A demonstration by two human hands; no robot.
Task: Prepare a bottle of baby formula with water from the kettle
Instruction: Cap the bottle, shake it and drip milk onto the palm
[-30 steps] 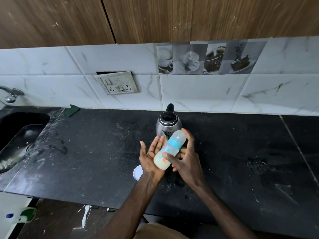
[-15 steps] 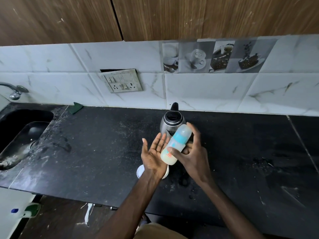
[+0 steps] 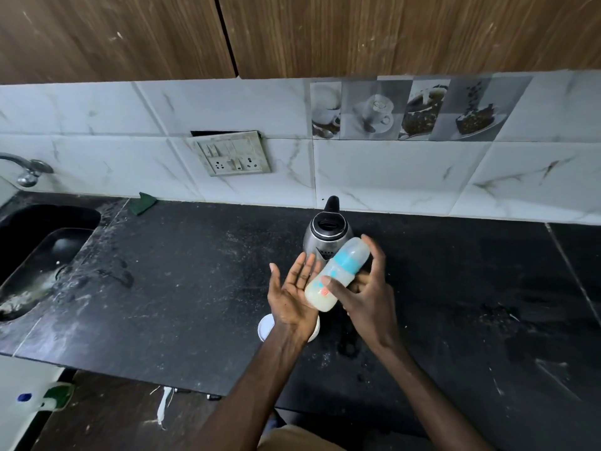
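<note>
The right hand (image 3: 367, 297) grips the capped, milky bottle (image 3: 340, 271), tilted against the flat, open left hand (image 3: 291, 296). Mixing seems in hand; shaking next calls for a firm grip.

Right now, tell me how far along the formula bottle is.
Done, by the look of it: the bottle holds milky liquid with its blue collar and cap on, and the kettle stands on the counter. In hand: the right hand grips the tilted bottle against the open left hand, likely mixing. Left: probably finish mixing and set it down.
</note>
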